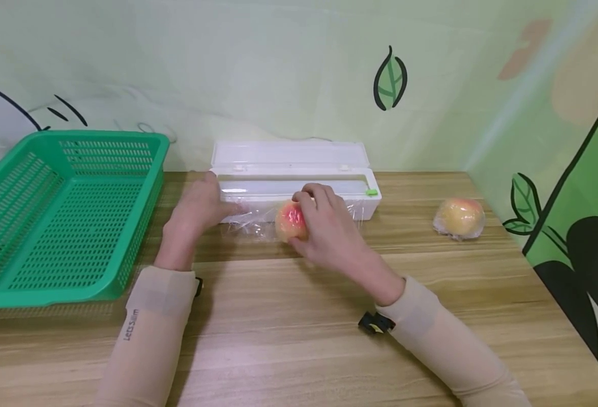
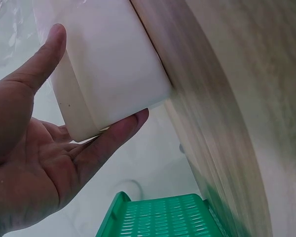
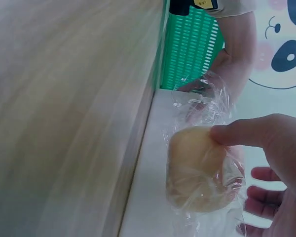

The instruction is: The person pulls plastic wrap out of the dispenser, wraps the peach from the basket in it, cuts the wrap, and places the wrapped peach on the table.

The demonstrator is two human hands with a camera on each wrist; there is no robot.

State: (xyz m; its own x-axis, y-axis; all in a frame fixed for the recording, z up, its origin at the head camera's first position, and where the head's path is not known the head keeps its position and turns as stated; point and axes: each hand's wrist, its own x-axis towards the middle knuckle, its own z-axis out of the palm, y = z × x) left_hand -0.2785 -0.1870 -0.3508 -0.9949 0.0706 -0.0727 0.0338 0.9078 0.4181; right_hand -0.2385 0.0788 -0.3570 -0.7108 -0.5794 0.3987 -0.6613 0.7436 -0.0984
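Note:
A white cling film dispenser (image 1: 299,170) stands at the back of the table with its lid raised and a roll inside. My left hand (image 1: 195,204) holds its left end; in the left wrist view the thumb lies along one face and the fingers touch the end of the box (image 2: 113,59). In front of the dispenser, my right hand (image 1: 329,229) grips a red and yellow peach (image 1: 290,221) between thumb and fingers. Clear film (image 1: 250,220) hangs from the dispenser and clings round the peach (image 3: 195,163).
A green plastic basket (image 1: 113,265) stands at the left of the wooden table. On the right sits another peach (image 1: 459,217), wrapped in film. A small green slider (image 1: 372,193) is at the dispenser's right end. The wall (image 1: 289,73) rises close behind the dispenser.

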